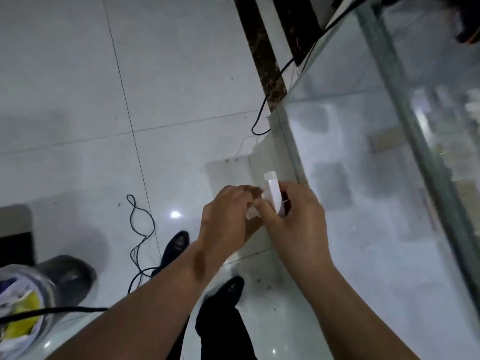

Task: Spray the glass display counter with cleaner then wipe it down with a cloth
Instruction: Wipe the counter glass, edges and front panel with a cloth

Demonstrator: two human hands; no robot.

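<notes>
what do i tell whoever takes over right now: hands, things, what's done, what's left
Right hand: grips the small white bottle, held in the air with its top pointing away from the person.
Left hand: its fingers are curled close against the bottle's side. Whether they pinch anything is too blurred to tell.
Glass display counter: just right of the hands, with the bottle near its left edge.
Cloth: none clearly in view.
Done: bottle in hand. No spray or wipe marks that I can make out.
Left: spray the glass, then wipe it down.
</notes>
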